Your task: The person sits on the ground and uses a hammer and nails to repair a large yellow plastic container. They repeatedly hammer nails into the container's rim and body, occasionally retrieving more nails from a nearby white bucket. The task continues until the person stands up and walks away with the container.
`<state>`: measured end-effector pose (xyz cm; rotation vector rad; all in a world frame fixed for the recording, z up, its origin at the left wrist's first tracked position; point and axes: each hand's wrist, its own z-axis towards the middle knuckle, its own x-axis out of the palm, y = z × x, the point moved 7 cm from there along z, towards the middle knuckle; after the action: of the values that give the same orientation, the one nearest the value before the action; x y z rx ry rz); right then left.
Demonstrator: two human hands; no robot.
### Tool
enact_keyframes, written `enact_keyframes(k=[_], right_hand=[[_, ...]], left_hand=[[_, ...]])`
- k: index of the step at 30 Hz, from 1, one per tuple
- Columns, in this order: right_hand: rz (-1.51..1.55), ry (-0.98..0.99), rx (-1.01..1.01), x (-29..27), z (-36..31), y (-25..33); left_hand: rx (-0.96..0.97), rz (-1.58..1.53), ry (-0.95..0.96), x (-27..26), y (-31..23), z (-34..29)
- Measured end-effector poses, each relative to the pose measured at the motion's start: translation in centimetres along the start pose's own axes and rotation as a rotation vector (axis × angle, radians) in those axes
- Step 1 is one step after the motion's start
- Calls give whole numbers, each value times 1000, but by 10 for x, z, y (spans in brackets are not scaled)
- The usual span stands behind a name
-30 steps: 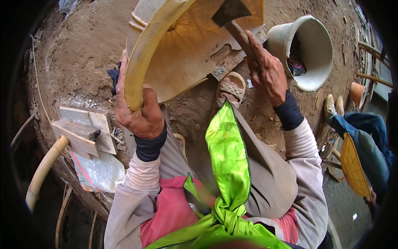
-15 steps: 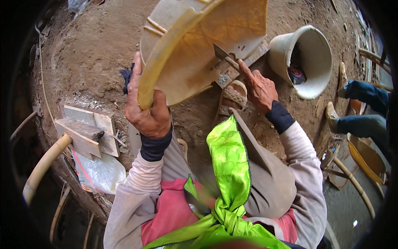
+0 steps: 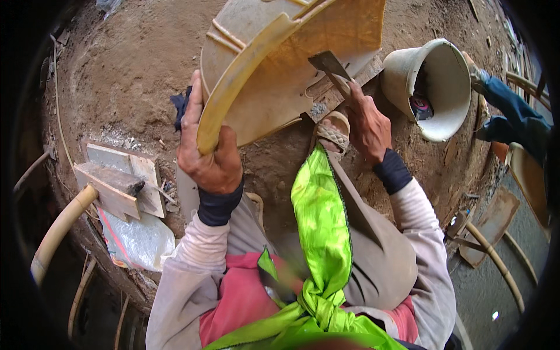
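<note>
I see the left hand point(image 3: 211, 158) pinching a curved plastic tub point(image 3: 279, 96). To its right, the right hand point(image 3: 370, 129) grips a flat-bladed tool point(image 3: 331, 65). I guess scraping; the next stroke needs steady holding.

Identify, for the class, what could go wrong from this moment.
The hatchet-like tool in the right hand could glance off the yellowish curved piece and strike the sandalled foot close by. The piece might also twist or slip, since the bare left hand grips it at one edge.
</note>
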<state>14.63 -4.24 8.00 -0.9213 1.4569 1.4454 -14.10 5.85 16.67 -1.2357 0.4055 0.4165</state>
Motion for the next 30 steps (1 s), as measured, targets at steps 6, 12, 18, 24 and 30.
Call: enact_keyframes(k=[6,12,18,24,30], right_hand=[[-41,233,105,41,-18,-46],[69,-15,46,16,-12,-16],[89,232,193,43,-25,-33],[443,-6,430,24,-98,-54],[-188,186,746,21,-169,-89]], left_hand=[[-34,-75,5,1,6,0],[-2,88,28,-4,-2,-3],[-66,-21,-79,-3,8,2],[105,338,-80,-36,81,27],[-625,-687,-315,-52,154,52]])
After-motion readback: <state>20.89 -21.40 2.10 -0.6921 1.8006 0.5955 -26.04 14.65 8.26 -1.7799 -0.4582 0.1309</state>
